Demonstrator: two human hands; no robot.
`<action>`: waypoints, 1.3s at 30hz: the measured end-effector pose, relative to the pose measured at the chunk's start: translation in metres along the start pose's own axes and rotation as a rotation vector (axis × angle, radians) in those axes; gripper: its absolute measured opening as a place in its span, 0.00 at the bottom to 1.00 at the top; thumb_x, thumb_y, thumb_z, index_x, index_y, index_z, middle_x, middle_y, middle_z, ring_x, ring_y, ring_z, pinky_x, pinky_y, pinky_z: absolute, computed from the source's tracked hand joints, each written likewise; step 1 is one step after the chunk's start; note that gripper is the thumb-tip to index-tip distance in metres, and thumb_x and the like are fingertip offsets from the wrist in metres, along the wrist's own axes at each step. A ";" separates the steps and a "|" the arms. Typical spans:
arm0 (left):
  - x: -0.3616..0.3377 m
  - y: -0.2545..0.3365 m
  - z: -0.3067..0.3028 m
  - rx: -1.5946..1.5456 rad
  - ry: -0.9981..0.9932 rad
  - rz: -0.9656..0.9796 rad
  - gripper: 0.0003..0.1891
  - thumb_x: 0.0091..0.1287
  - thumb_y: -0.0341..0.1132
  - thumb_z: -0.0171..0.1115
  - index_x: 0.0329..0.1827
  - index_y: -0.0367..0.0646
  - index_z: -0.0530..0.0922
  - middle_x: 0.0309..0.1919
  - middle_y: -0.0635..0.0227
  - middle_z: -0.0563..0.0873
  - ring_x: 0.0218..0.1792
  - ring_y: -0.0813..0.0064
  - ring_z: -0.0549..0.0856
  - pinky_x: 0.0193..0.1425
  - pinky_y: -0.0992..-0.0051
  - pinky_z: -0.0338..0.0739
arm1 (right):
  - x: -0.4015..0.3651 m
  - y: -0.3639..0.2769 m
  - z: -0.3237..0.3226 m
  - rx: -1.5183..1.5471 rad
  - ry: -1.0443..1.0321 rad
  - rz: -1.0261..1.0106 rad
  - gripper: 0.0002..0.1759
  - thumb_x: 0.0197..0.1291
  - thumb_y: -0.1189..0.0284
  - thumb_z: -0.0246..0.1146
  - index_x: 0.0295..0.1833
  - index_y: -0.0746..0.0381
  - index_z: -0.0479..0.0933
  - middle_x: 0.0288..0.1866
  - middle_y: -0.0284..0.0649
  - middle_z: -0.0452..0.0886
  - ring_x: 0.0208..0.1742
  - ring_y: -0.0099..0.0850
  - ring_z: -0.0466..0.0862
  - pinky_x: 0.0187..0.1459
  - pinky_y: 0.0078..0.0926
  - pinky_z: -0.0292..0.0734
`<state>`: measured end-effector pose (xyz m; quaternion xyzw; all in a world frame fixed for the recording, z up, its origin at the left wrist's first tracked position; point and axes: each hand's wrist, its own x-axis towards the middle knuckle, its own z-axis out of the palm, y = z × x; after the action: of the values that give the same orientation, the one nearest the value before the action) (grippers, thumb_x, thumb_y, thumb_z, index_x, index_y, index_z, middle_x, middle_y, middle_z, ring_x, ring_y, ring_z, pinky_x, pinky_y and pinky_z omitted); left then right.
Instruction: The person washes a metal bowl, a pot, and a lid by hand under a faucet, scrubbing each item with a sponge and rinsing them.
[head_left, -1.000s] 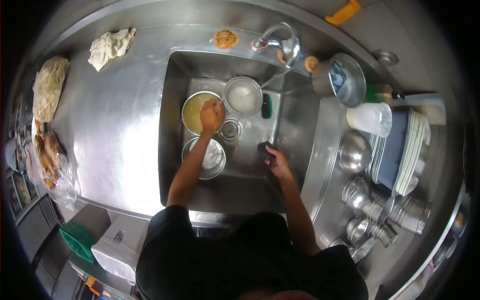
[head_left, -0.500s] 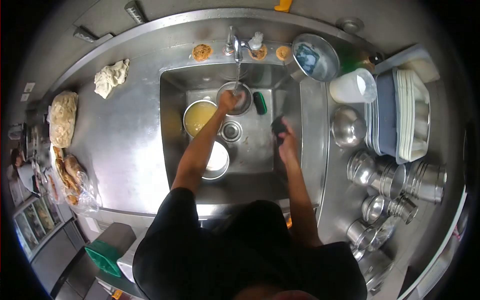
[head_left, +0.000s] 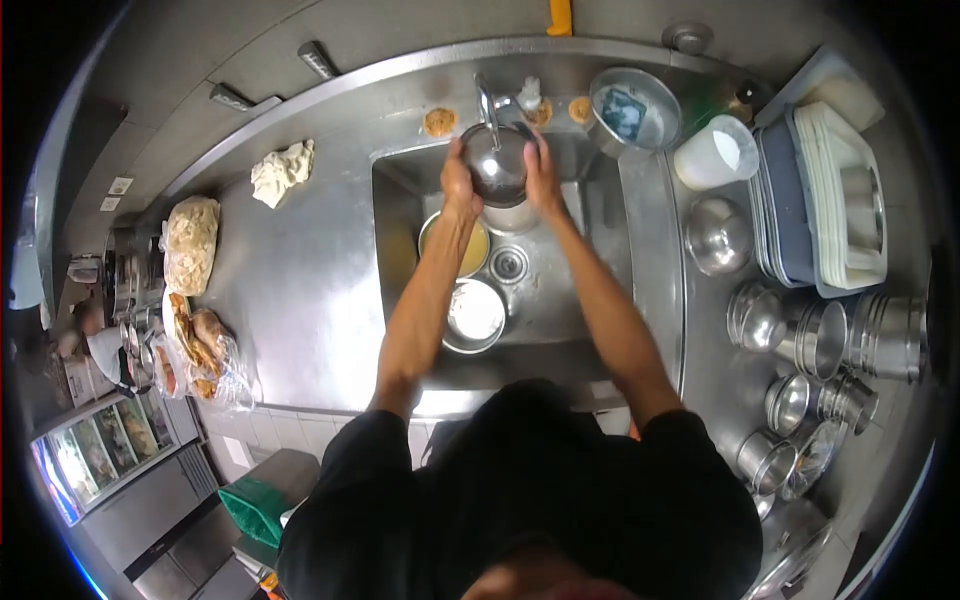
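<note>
Both hands hold a round metal bowl (head_left: 497, 172) by its sides, raised under the faucet (head_left: 487, 105) at the back of the sink (head_left: 560, 345). My left hand (head_left: 459, 182) grips its left side, and my right hand (head_left: 543, 178) wraps its right side. Beneath the bowl, part of another metal vessel (head_left: 511, 219) shows on the sink floor. A pot with yellowish liquid (head_left: 474, 250) sits partly behind my left forearm. Nearer me is a round container with white contents (head_left: 475, 312). The drain (head_left: 508, 264) lies right of the pot.
On the left counter are a white cloth (head_left: 282, 174) and bagged food (head_left: 191, 245). Scouring pads (head_left: 439, 122) lie behind the sink. To the right stand a metal basin (head_left: 635, 112), a white container (head_left: 707, 158), stacked trays (head_left: 822, 200) and metal bowls (head_left: 718, 235). A person (head_left: 108, 352) is at far left.
My left hand has lifted a bowl from the sink. My right hand has moved up and left onto it, without the dark object it held. The camera view has shifted.
</note>
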<state>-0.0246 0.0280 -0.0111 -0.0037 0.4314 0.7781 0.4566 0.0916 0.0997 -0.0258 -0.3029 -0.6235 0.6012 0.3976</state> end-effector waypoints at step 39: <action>-0.033 0.023 -0.010 0.930 -0.086 0.215 0.34 0.67 0.44 0.57 0.71 0.32 0.60 0.59 0.49 0.76 0.59 0.65 0.75 0.65 0.67 0.67 | -0.057 -0.078 -0.018 -0.949 -0.985 -0.253 0.51 0.46 0.67 0.68 0.73 0.70 0.49 0.75 0.56 0.51 0.77 0.41 0.51 0.75 0.37 0.46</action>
<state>-0.0257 -0.0068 0.0109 0.2776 0.7124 0.5449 0.3443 0.1431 0.0531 0.0433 -0.0607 -0.9572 0.2801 -0.0400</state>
